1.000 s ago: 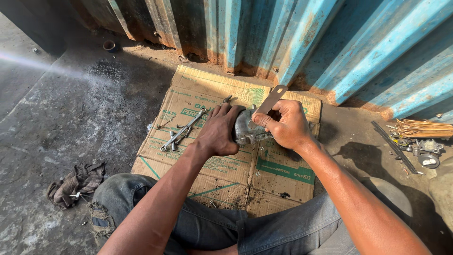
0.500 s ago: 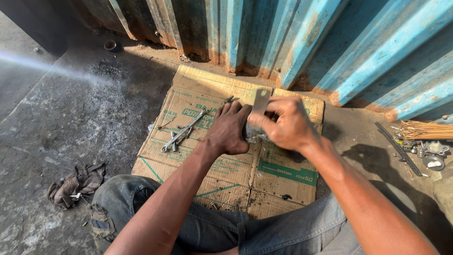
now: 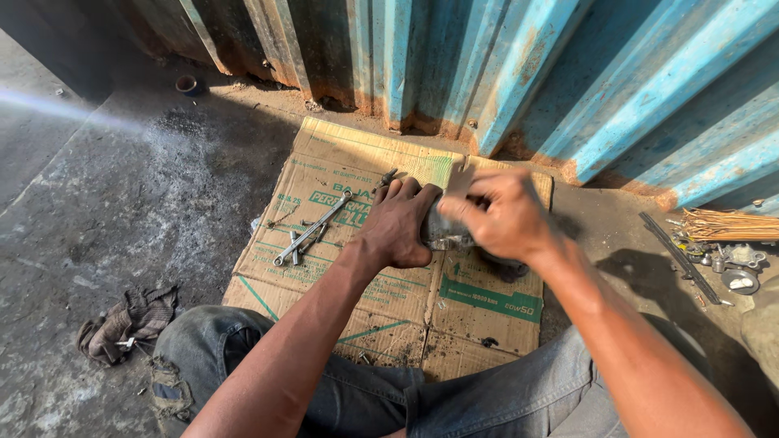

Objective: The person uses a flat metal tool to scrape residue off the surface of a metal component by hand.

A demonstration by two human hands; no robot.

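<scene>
Most of the small grey metal part (image 3: 442, 235) is hidden: only a sliver of it shows between the two hands, resting on the flattened cardboard sheet (image 3: 479, 304), so its full shape cannot be made out. The left hand (image 3: 398, 227) lies over its near-left side with fingers curled down, pressing and holding it in place. The right hand (image 3: 503, 215) is blurred; its fingers are closed around something at the top of the part, where a thin flat strip (image 3: 461, 180) pokes up past the knuckles, but the blur keeps the strip's kind and the exact grip from being read. A dark round shape under the right wrist is mostly covered and cannot be identified. One long spanner (image 3: 312, 229) lies diagonally on the cardboard to the left of the hands, with a few shorter metal pieces (image 3: 302, 240) beside it, too small to count surely. One crumpled rag (image 3: 126, 320) sits on the concrete floor (image 3: 97, 203) near the person's knee. At the right edge there is one long dark bar (image 3: 680, 258), a bundle of straw-coloured bristles (image 3: 730, 225) cut off by the frame, and a cluster of small metal parts (image 3: 734, 268), roughly four, hard to separate. One small round cap (image 3: 187, 83) lies by the blue corrugated wall (image 3: 527, 65).
</scene>
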